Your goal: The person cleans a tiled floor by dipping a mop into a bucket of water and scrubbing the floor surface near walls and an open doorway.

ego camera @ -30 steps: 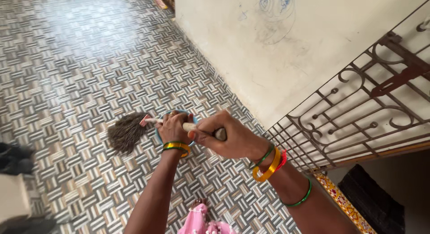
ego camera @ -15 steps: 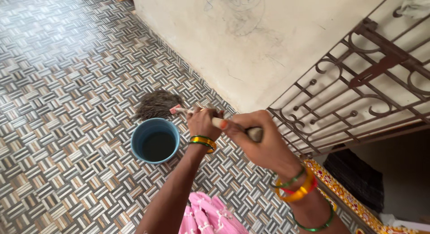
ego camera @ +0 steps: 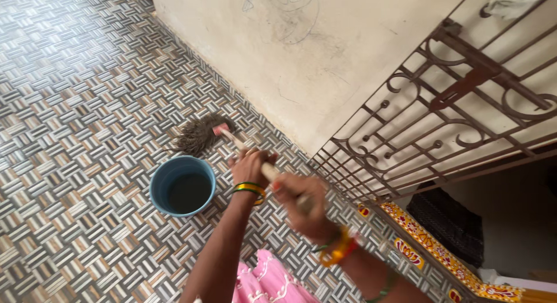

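Note:
Both my hands grip the pale wooden handle of a mop [ego camera: 200,133], whose dark stringy head lies on the patterned tile floor near the wall. My left hand [ego camera: 250,167], with green and yellow bangles at the wrist, holds the handle lower down. My right hand [ego camera: 304,205], blurred, grips it higher up, nearer to me. A blue bucket [ego camera: 158,184] with dark water stands on the floor just left of my left hand, in front of the mop head.
A cream wall [ego camera: 325,53] with scribbles runs along the right. A brown metal grille gate [ego camera: 441,123] stands open beside it, above a yellow patterned threshold [ego camera: 418,251] and a dark mat [ego camera: 447,222]. Pink cloth [ego camera: 261,282] shows below my arms.
The mop head has gone from left of the bucket to the floor beyond it, close to the wall. The bucket, once hidden under my hands, now stands in plain view.

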